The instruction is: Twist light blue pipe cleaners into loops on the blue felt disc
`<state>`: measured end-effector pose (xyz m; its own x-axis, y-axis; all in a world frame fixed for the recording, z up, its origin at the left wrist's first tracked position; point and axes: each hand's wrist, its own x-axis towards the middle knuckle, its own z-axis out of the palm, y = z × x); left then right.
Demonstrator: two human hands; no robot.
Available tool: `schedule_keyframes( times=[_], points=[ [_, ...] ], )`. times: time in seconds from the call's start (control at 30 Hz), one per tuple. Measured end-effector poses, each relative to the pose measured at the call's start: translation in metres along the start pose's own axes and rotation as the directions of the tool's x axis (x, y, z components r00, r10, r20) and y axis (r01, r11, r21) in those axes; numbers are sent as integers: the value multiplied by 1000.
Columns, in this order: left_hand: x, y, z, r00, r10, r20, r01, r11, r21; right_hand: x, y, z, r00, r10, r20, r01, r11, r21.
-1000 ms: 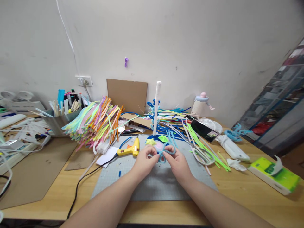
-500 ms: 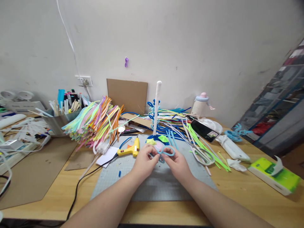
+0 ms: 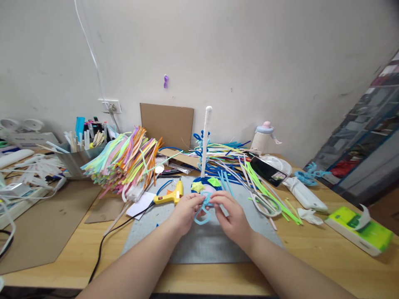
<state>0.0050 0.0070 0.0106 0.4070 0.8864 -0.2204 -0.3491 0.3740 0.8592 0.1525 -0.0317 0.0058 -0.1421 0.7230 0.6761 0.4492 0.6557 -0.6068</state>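
Light-blue pipe cleaner [image 3: 202,220], bent into loops, is pinched between the fingertips of my left hand [image 3: 186,211], with one loop hanging below. My right hand [image 3: 232,216] has its thumb and index finger at the upper right of the loops; its fingers are curled with a gap between them, and whether they grip the wire is hard to make out. Just behind both hands stands a white fuzzy post [image 3: 205,143] on a dark-blue base, with a yellow star [image 3: 197,187] and a green star [image 3: 214,182] on it.
A yellow glue gun [image 3: 170,197] lies left on the grey cutting mat [image 3: 218,249], its black cord trailing leftward. To the right are white-handled scissors [image 3: 266,205], green pipe cleaners [image 3: 262,187], a phone [image 3: 268,170] and a tissue pack [image 3: 360,228]. Many coloured pipe cleaners [image 3: 124,164] stand at left.
The looped pipe cleaner has turned, so a loop that was at the upper right now hangs low on the left. My right hand has loosened and shifted slightly right.
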Motion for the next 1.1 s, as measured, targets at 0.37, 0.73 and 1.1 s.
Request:
schedule_keyframes(
  times=[0.37,0.73,1.1],
  points=[
    [4,-6,-2,982,185,39,-187,927,325,7,20,6,733,632,251,-653,551,520],
    [8,-7,-4,971,234,52,-237,904,357,6,21,4,702,613,362,-682,434,589],
    [4,-5,0,983,169,70,-183,919,349,6,19,6,798,589,126,-561,650,512]
  ],
)
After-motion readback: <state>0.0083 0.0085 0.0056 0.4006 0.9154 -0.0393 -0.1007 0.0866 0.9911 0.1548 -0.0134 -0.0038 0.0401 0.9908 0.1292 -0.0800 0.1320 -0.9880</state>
